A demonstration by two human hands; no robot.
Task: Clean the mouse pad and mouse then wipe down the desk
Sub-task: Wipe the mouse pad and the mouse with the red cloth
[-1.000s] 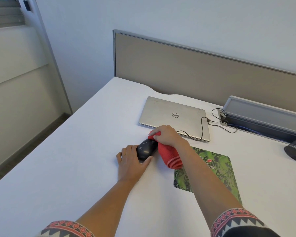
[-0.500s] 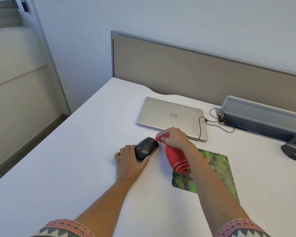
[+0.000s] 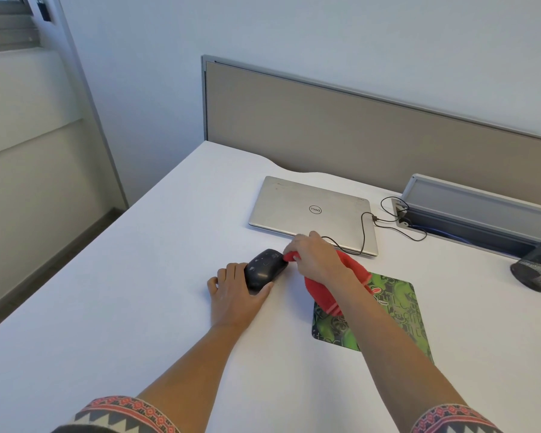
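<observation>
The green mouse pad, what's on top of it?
Over the mouse pad, at its far-left corner, hangs the end of the red cloth, gripped by the right hand. The mouse sits off it, on the desk. The forearm hides a strip of it.

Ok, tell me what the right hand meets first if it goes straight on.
The mouse: the right hand points at it, and its red cloth seems to touch the front, while the left hand holds it.
</observation>
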